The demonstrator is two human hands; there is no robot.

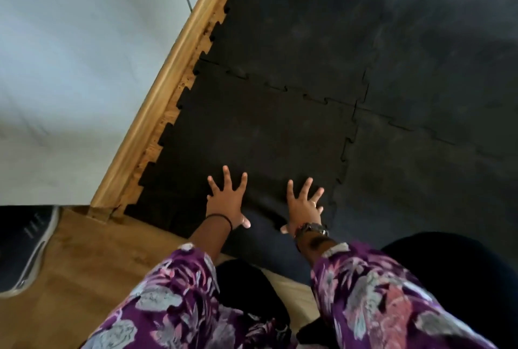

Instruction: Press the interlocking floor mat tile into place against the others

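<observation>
A black interlocking mat tile (252, 135) lies on the floor in the middle of the view. Its toothed far edge meets another black tile (294, 26), and its right edge meets a third tile (420, 180). My left hand (225, 203) rests flat on the near part of the tile with the fingers spread. My right hand (304, 205) lies flat beside it, also spread, close to the right seam. Neither hand holds anything. The tile's near edge is hidden behind my arms.
A wooden baseboard (168, 82) runs diagonally along the tiles' toothed left edge, below a white wall (70, 68). Bare wood floor (84, 250) shows at the lower left, with a dark shoe (25, 247) at the left edge. My purple floral sleeves fill the foreground.
</observation>
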